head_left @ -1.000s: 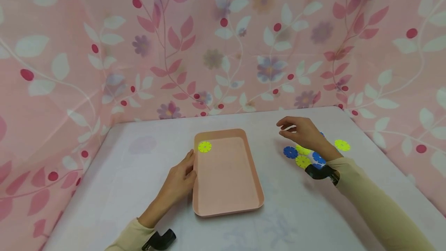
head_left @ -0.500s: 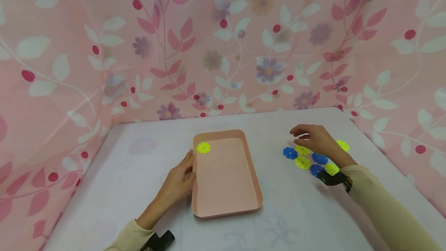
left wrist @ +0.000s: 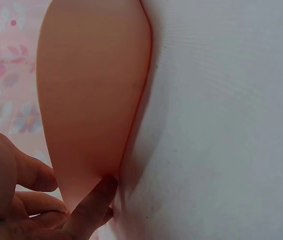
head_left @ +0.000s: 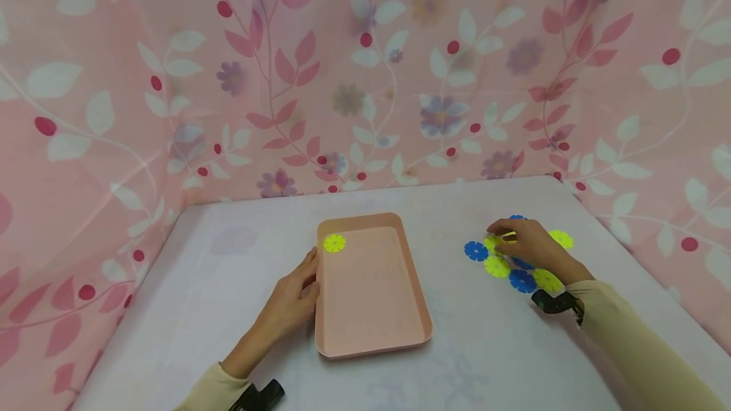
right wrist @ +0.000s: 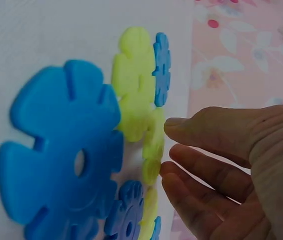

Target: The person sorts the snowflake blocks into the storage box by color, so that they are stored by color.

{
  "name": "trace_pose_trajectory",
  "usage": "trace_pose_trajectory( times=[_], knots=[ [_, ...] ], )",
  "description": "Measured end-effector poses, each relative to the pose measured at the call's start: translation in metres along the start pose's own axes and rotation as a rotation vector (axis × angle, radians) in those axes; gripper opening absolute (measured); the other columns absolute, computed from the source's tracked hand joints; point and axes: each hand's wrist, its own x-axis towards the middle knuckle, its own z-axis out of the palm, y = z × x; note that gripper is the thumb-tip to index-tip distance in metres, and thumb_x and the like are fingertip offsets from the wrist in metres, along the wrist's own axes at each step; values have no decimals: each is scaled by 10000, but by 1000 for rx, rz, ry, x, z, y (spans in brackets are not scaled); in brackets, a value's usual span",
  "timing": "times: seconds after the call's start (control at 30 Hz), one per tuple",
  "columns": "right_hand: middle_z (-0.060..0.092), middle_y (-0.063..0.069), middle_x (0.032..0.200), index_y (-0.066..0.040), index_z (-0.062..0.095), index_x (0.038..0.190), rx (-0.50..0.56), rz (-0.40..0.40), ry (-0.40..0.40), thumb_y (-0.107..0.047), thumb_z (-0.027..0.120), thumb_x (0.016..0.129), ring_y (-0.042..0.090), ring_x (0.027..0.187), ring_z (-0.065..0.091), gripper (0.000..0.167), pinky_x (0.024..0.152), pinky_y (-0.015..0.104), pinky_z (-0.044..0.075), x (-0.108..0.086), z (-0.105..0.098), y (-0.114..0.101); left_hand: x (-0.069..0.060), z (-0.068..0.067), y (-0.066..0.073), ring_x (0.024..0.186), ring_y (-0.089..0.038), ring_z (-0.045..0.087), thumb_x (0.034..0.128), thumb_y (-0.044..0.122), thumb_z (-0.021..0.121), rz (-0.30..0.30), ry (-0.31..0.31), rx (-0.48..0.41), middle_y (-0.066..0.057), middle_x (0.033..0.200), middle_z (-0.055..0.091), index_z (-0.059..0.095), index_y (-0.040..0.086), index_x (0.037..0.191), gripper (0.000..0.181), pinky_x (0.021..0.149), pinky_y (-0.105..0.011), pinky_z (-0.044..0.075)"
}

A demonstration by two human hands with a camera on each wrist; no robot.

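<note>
My left hand [head_left: 290, 297] rests its fingers against the left side of a pink tray [head_left: 374, 303]. In the left wrist view, fingertips touch the tray's outer wall [left wrist: 94, 75]. Inside the tray's far left corner lies one yellow notched plastic disc [head_left: 334, 243]. Over a loose group of similar discs on the right, my right hand [head_left: 531, 243] hovers low, thumb and fingers apart. The right wrist view has a yellow disc [right wrist: 154, 142] just beyond the fingertips, with nothing plainly pinched. A large blue disc [right wrist: 66, 155] is nearer that camera. The hand partly covers some discs.
Around the right hand lie a blue disc [head_left: 475, 250], a yellow disc [head_left: 497, 266] and several others. One yellow disc [head_left: 561, 239] sits farther right. The white-covered table [head_left: 228, 284] ends at a pink floral curtain [head_left: 365, 81] behind.
My right hand has moved right, toward me and down over the discs, uncovering some nearer ones. The left hand stays against the tray, and the yellow disc inside keeps its place.
</note>
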Motion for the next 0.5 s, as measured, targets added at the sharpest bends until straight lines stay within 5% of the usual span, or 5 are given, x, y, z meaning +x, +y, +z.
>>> trace_pose_trajectory(
  times=[0.5],
  knots=[
    [704,120,1115,22,701,1240,-87,9,-18,-91,823,901,368,1038,663,377,881,522,594,-4,4,11,0,2,1,1392,-338,481,1011,-16,549,-5,2,-25,-199,1659,270,384,-12,1577,590,1126,-484,403]
  ],
)
